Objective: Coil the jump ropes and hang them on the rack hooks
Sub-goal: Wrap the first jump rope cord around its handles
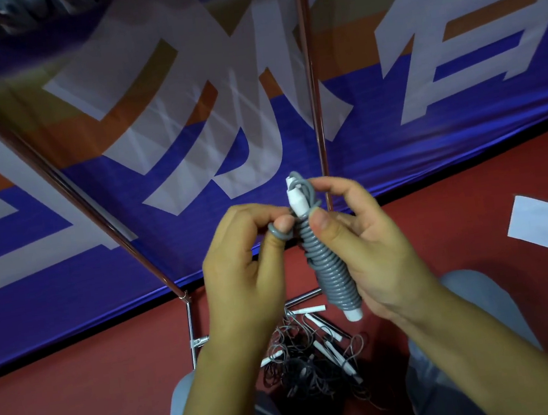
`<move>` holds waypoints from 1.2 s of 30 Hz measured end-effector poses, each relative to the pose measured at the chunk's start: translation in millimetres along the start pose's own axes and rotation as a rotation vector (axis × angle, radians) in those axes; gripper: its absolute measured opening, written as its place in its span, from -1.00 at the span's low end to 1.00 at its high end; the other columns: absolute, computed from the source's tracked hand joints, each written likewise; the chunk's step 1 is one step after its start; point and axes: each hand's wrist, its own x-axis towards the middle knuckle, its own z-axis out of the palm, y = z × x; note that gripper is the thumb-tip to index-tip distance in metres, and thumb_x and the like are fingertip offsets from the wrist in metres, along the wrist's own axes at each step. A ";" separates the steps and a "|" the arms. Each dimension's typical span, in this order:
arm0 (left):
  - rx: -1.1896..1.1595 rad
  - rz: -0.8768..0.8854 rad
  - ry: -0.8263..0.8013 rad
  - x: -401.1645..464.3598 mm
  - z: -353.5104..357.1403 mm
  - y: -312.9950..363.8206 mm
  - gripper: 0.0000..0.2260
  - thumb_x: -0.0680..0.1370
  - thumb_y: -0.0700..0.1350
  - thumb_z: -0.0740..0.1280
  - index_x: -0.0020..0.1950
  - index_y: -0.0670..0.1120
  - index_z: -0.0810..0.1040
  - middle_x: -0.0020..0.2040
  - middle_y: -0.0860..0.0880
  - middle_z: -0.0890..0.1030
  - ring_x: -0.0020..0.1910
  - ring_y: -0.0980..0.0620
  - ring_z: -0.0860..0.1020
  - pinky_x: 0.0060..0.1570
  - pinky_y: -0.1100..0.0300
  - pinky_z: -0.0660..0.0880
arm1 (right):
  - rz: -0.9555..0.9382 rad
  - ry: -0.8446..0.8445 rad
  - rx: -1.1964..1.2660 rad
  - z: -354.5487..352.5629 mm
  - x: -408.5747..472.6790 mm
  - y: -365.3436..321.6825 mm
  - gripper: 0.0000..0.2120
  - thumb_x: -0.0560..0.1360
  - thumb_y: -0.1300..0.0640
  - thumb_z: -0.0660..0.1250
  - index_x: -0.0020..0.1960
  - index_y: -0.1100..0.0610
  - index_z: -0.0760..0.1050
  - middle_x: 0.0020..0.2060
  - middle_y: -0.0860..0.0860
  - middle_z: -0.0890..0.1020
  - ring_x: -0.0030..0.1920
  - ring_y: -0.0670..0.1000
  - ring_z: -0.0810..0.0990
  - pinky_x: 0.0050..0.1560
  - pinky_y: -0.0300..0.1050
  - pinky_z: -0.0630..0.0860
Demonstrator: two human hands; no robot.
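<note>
Jump rope (330, 269), grey cord wound in tight turns round white handles, long axis near upright and tilted slightly, lower white cap toward the wrist side, upper white tip above the fingertips. Held in right hand (370, 243): thumb pressed on the front of the coil near its upper end, remaining fingers curled behind and over the top, palm along the coil's right flank. Left hand (245, 262) just beside the coil on its left, fingers curled, thumb and forefinger pinching the free end of the cord, one loop of it hooked round a fingertip. Free end thus lying left of the right thumb and level with the coil's top; likely step in hand, tucking or locking this last turn. Left hand the nearer to the loose end, right hand serving as anchor. Loose ropes (315, 361), dark cords and white handles in a tangle, well below both hands on the red floor (82, 403). Rack poles (315, 98) beyond the fingertips, against a blue banner (127, 208); hooks not discernible.
</note>
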 end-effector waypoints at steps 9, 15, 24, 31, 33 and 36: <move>0.125 0.017 -0.056 2.6 -17.7 -0.2 -0.93 0.49 -0.05 0.33 -0.13 0.15 0.51 -0.22 0.16 0.60 -0.19 0.24 0.56 -0.19 0.50 0.39 | -0.127 0.002 -0.269 6.9 -2.2 -1.8 -0.85 0.41 -0.03 0.41 -0.10 -0.26 0.50 -0.26 -0.09 0.62 -0.26 -0.14 0.55 -0.24 -0.26 0.46; 0.128 -0.070 -0.108 8.8 -31.5 0.8 -0.67 0.42 -0.09 0.50 -0.02 0.18 0.40 -0.21 0.16 0.63 -0.21 0.25 0.60 -0.18 0.49 0.43 | -0.054 -0.126 -0.461 1.6 4.1 -7.1 -0.85 0.40 -0.06 0.38 -0.07 -0.25 0.48 -0.18 0.01 0.61 -0.26 0.02 0.51 -0.20 -0.14 0.47; -0.184 -0.207 -0.371 11.5 -31.8 -2.9 -0.73 0.44 -0.32 0.41 -0.01 0.01 0.49 -0.09 0.17 0.64 -0.08 0.16 0.64 -0.05 0.37 0.50 | -0.043 -0.028 -0.431 -3.4 5.0 -5.9 -0.88 0.44 -0.02 0.37 -0.09 -0.22 0.48 -0.20 0.14 0.60 -0.30 -0.07 0.49 -0.30 -0.23 0.44; -0.265 -0.154 -0.287 7.8 -17.5 -13.3 -0.67 0.34 -0.09 0.48 0.06 0.02 0.49 -0.07 0.10 0.62 -0.06 0.11 0.61 0.02 0.29 0.50 | 0.059 -0.033 -0.300 -2.3 7.3 -13.3 -0.88 0.37 -0.04 0.34 -0.20 -0.29 0.50 -0.34 -0.02 0.62 -0.32 -0.03 0.50 -0.23 -0.01 0.45; -0.273 -0.128 -0.251 9.1 -14.7 -17.0 -0.73 0.35 -0.10 0.47 0.00 0.00 0.52 -0.12 0.03 0.60 -0.10 0.08 0.58 0.00 0.26 0.50 | 0.124 -0.047 -0.199 -2.2 6.7 -15.8 -0.91 0.35 -0.02 0.35 -0.22 -0.23 0.52 -0.35 0.01 0.59 -0.33 -0.01 0.51 -0.28 -0.04 0.45; -0.314 -0.109 -0.230 11.5 -11.1 -19.1 -0.86 0.42 -0.12 0.41 -0.05 0.05 0.57 -0.12 -0.04 0.56 -0.11 0.08 0.56 -0.03 0.23 0.51 | 0.245 -0.094 0.023 -2.9 4.4 -18.4 -0.88 0.38 -0.02 0.33 -0.09 -0.09 0.54 -0.29 0.11 0.59 -0.33 0.03 0.53 -0.34 -0.08 0.48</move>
